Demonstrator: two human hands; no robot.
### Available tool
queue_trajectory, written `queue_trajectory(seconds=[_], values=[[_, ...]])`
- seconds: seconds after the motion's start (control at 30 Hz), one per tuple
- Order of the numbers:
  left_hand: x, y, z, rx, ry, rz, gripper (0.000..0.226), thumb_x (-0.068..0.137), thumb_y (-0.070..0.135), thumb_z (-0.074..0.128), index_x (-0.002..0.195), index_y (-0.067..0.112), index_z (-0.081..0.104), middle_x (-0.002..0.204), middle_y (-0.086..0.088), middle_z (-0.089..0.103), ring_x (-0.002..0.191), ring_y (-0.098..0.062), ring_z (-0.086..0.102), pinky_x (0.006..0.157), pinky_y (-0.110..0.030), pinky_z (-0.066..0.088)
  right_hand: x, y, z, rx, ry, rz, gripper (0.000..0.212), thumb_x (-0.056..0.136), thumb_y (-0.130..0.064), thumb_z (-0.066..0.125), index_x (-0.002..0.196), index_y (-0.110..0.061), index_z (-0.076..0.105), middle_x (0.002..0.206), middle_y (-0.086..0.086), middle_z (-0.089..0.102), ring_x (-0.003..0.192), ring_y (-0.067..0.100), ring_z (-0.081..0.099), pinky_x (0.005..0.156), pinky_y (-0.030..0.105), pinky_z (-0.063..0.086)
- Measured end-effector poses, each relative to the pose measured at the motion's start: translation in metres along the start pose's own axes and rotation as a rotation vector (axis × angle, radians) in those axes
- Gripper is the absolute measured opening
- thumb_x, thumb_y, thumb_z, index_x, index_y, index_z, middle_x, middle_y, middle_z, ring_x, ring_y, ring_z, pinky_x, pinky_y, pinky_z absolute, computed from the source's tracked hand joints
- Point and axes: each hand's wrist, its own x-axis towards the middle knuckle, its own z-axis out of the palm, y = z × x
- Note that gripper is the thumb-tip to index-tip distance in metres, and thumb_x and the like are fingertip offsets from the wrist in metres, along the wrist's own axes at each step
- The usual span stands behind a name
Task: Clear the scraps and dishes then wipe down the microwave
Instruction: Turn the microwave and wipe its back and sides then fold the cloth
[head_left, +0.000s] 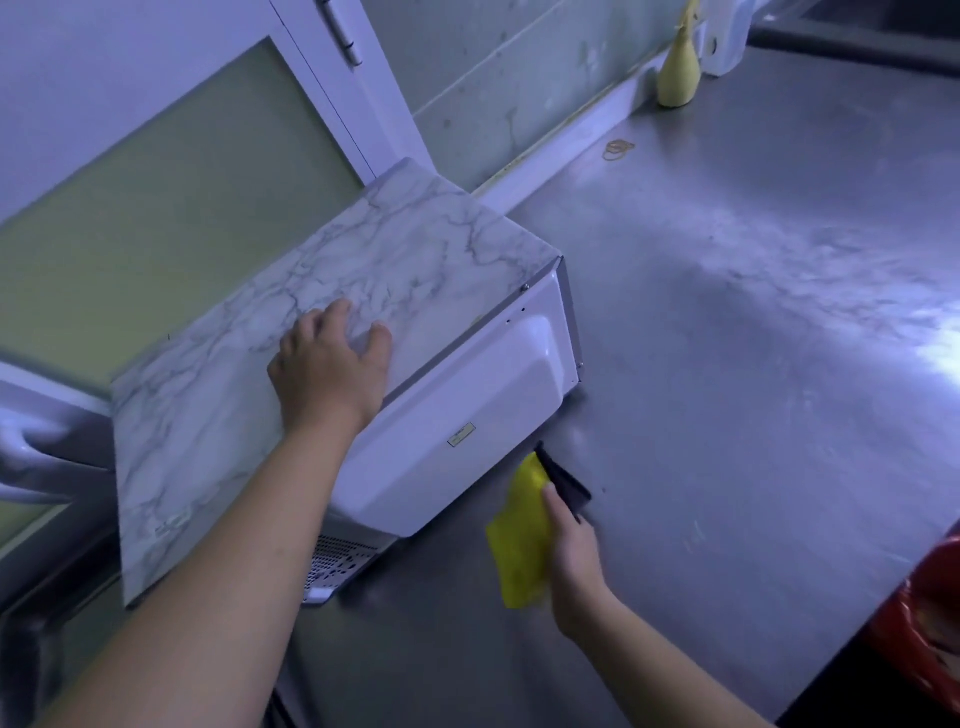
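- While tilted on the steel counter (727, 364), microwave (452, 415) raised at its near white side, marble-patterned top (311, 322) facing up and toward the left; long axis running from lower left to upper right, far end pointing toward the wall (493, 78).
- Vented panel (337, 561) visible at the lower near corner, close to the counter; small label (461, 434) on the white side.
- Left hand (327, 369) flat on the marble top near its right edge, fingers spread and open, pressing rather than gripping.
- Right hand (571, 551) closed around a yellow cloth (519, 540), just beside the microwave's lower white edge; cloth bunched, hanging below the fingers.
- Dark flat piece (566, 480) showing just above the right hand, against the counter by the microwave's base; cannot tell what it is or whether it is held.
- Farther off: rubber bands (619, 148) on the counter near the wall, yellowish pear-shaped object (677, 73) upright at the far edge, red bag (924, 623) at the right border, frosted cabinet door (171, 208) behind the microwave.
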Motion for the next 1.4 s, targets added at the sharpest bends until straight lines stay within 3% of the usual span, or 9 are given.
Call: queue_trajectory(seconds=[0.23,0.37,0.47,0.57,0.67,1.0,1.17,1.27,1.4], values=[[0.0,-0.002,0.0,-0.017,0.008,0.016,0.053,0.093,0.052,0.043,0.141,0.028,0.045,0.145,-0.01,0.043,0.133,-0.031,0.036,0.111,-0.044,0.024,-0.027,-0.079,0.017,-0.345,0.185,-1.014,0.044,0.092,-0.053,0.052,0.135,-0.052,0.047,0.147,-0.011,0.048,0.141,0.019,0.038,0.116,0.055,0.027],[0.002,-0.003,0.0,-0.06,-0.012,0.018,0.05,0.09,0.05,0.042,0.136,0.03,0.047,0.142,-0.009,0.044,0.133,-0.029,0.035,0.112,-0.044,0.021,-0.031,-0.089,0.055,-0.89,-0.031,-1.357,0.064,0.09,-0.053,0.051,0.15,-0.051,0.027,0.164,-0.018,0.016,0.154,0.017,-0.001,0.121,0.056,0.001],[0.002,-0.007,0.002,-0.026,-0.01,0.041,0.047,0.089,0.048,0.044,0.131,0.028,0.047,0.139,-0.009,0.045,0.132,-0.03,0.036,0.111,-0.046,0.023,-0.02,-0.071,0.055,-1.068,-0.21,-1.311,0.053,0.09,-0.06,0.047,0.14,-0.042,0.05,0.162,-0.021,0.019,0.154,0.011,0.002,0.119,0.061,0.0],[0.002,-0.008,0.005,-0.041,0.012,0.052,0.053,0.085,0.053,0.032,0.127,0.025,0.05,0.133,-0.011,0.048,0.127,-0.032,0.04,0.108,-0.046,0.025,-0.015,-0.073,0.06,-0.772,-0.102,-1.246,0.032,0.095,-0.047,0.044,0.103,-0.036,0.074,0.143,-0.027,0.05,0.146,0.006,0.03,0.117,0.057,0.018],[0.003,-0.008,0.006,-0.039,-0.004,0.038,0.058,0.083,0.055,0.027,0.127,0.025,0.05,0.135,-0.011,0.047,0.128,-0.032,0.039,0.109,-0.046,0.024,-0.016,-0.07,0.081,-0.664,0.111,-1.294,0.015,0.088,-0.031,0.064,0.103,-0.032,0.063,0.129,-0.028,0.05,0.127,0.009,0.048,0.106,0.052,0.039],[0.004,-0.01,0.009,-0.027,0.007,0.065,0.053,0.09,0.052,0.032,0.131,0.023,0.048,0.141,-0.012,0.043,0.133,-0.031,0.034,0.111,-0.049,0.021,-0.022,-0.065,0.108,-0.426,0.389,-1.13,0.094,0.075,-0.02,0.081,0.151,-0.034,0.027,0.158,-0.023,0.002,0.141,-0.017,0.005,0.104,-0.002,0.015],[0.005,-0.009,0.01,-0.031,0.016,0.062,0.051,0.092,0.051,0.038,0.133,0.023,0.046,0.141,-0.012,0.042,0.135,-0.031,0.032,0.112,-0.049,0.02,-0.012,-0.078,0.14,-0.427,0.375,-0.948,0.087,0.074,-0.054,0.041,0.155,-0.038,0.011,0.162,-0.02,0.01,0.15,0.003,-0.006,0.121,0.049,0.007],[0.005,-0.008,0.01,-0.015,0.013,0.058,0.051,0.093,0.051,0.036,0.135,0.023,0.042,0.146,-0.012,0.038,0.138,-0.03,0.028,0.113,-0.049,0.017,-0.004,-0.074,0.159,-0.548,0.549,-0.956,0.082,0.082,-0.068,0.019,0.156,-0.04,0.0,0.165,-0.017,-0.004,0.15,0.004,-0.014,0.121,0.048,0.001],[0.005,-0.008,0.012,0.009,0.013,0.061,0.051,0.093,0.05,0.035,0.135,0.022,0.042,0.146,-0.012,0.038,0.138,-0.032,0.028,0.114,-0.05,0.018,0.008,-0.06,0.151,-0.573,0.549,-1.128,0.074,0.091,-0.055,0.033,0.158,-0.031,0.013,0.167,-0.008,0.005,0.152,0.009,-0.009,0.122,0.043,0.001]])
